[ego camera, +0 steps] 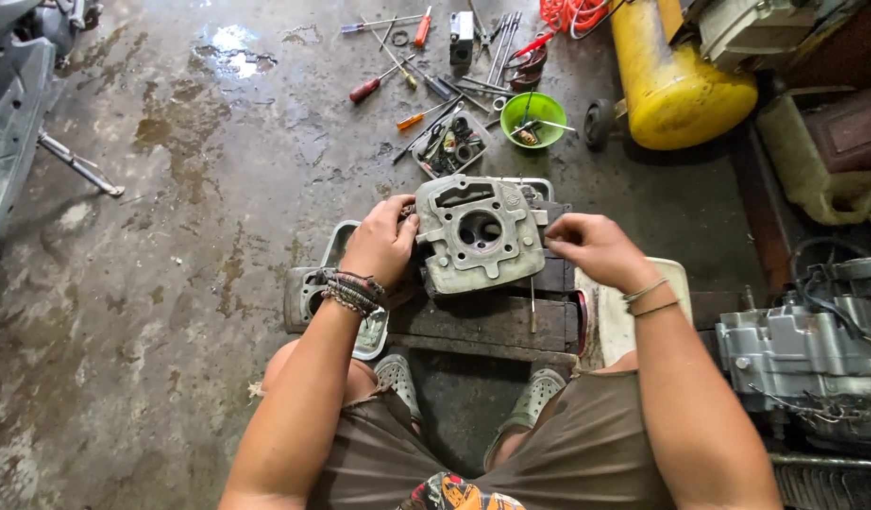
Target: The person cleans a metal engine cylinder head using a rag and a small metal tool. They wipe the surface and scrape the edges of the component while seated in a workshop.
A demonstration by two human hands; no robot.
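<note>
Resting at the centre of the head view, one grey metal cylinder head [478, 236] is seen lying on a dark wooden block [492, 316], its round bore facing up. Two hands are counted. The left hand [381, 243] is curled against the casting's nine o'clock edge, fingers pressed together on it, with several bracelets at the wrist. The right hand [591, 246] is held at the three o'clock edge, fingertips drawn together; whether anything is pinched cannot be told. At twelve o'clock one green bowl [533, 118] and one small parts tray [451, 144] are set among scattered screwdrivers [379, 80]. One yellow tank [676, 80] is placed at one o'clock, one engine block [803, 349] at four o'clock. Open wet concrete floor [171, 236] is left toward nine o'clock.
</note>
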